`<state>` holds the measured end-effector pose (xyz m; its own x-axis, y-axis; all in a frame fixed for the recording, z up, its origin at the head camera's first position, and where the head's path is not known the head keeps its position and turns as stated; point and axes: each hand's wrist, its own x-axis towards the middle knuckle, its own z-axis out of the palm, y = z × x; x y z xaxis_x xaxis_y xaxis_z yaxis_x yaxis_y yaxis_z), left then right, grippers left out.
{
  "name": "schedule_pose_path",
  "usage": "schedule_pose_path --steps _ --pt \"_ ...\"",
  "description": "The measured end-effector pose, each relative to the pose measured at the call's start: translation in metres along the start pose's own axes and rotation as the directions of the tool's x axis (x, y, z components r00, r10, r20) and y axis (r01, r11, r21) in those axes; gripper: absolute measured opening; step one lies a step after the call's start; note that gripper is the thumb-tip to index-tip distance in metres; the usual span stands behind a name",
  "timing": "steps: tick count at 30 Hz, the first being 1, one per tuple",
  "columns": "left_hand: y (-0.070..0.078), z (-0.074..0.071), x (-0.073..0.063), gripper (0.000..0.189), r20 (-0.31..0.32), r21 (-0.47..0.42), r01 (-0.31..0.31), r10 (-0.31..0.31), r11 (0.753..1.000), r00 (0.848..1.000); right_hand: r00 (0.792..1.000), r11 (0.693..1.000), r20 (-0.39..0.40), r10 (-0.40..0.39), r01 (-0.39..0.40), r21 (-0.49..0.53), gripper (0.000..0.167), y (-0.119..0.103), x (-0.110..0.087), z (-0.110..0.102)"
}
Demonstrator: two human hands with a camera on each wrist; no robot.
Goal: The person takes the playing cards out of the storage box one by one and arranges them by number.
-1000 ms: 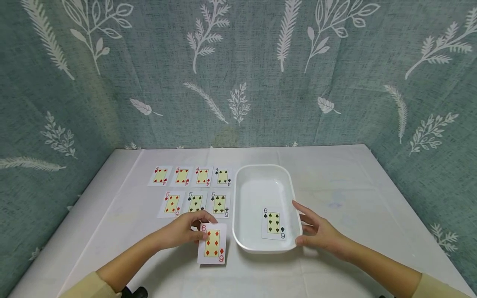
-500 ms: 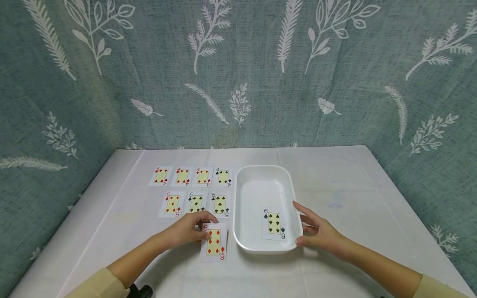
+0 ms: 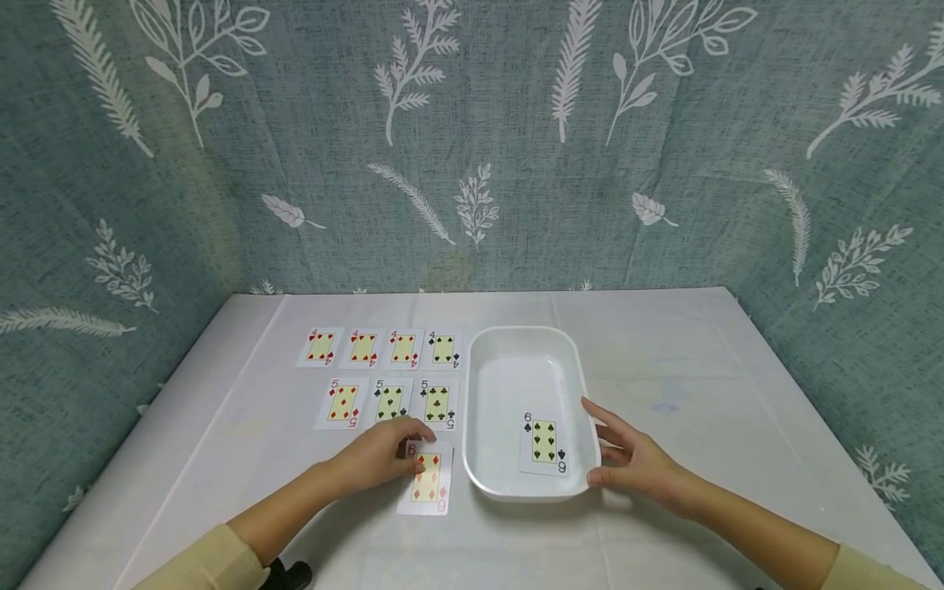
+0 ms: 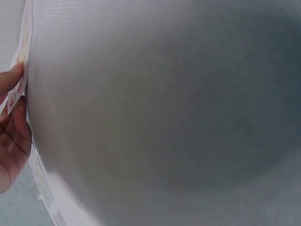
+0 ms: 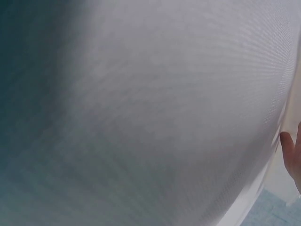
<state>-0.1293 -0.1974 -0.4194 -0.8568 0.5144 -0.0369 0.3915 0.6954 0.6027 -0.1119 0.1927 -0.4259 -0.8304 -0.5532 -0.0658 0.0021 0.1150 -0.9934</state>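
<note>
Between thumb and fingers, my left hand (image 3: 382,452) pinches the top left corner of a playing card, the six of diamonds (image 3: 426,483), low over the white cloth. The left wrist view catches that same card (image 4: 19,87) edge-on at the far left, held by the fingertips. My right hand (image 3: 640,469) rests against the right side of a white tray (image 3: 509,489), thumb at the near corner and fingers spread along the rim. Inside the tray lies the six of spades (image 3: 544,444), face up. In the right wrist view only part of the right hand (image 5: 292,155) shows.
Left of the tray, a back row of fours includes the four of spades (image 3: 443,351). Below them lies a row of fives, with the five of clubs (image 3: 438,406) nearest the tray. A leaf-patterned curtain (image 3: 472,164) hangs behind the table (image 3: 664,344) and at both sides.
My left hand has shifted slightly right with the six of diamonds, and the card has come down flatter toward the cloth. The right hand and tray stay nearly still.
</note>
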Motion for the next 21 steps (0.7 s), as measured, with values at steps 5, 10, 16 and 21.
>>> schedule_pose_path --steps 5,10,16,21 --pt "0.0011 0.0022 0.0040 0.027 -0.032 -0.044 0.038 -0.040 0.998 0.999 1.000 1.000 0.011 -0.010 0.010 0.012 0.094 -0.0006 0.0005 0.0003" --pt "0.0016 0.0045 0.0060 0.025 -0.049 -0.056 0.096 -0.099 0.994 0.994 1.000 1.000 0.005 0.004 -0.004 0.011 0.094 -0.0012 -0.0003 0.0003" --pt "0.0026 0.0042 0.0068 0.024 -0.058 -0.068 0.130 -0.134 0.989 0.989 1.000 1.000 0.002 0.004 -0.004 0.008 0.094 -0.0012 0.0001 0.0008" --pt "0.0013 0.0036 0.0072 0.025 -0.055 -0.080 0.127 -0.131 0.989 0.990 1.000 1.000 -0.001 0.002 -0.002 0.002 0.094 -0.0009 -0.0003 0.0000"
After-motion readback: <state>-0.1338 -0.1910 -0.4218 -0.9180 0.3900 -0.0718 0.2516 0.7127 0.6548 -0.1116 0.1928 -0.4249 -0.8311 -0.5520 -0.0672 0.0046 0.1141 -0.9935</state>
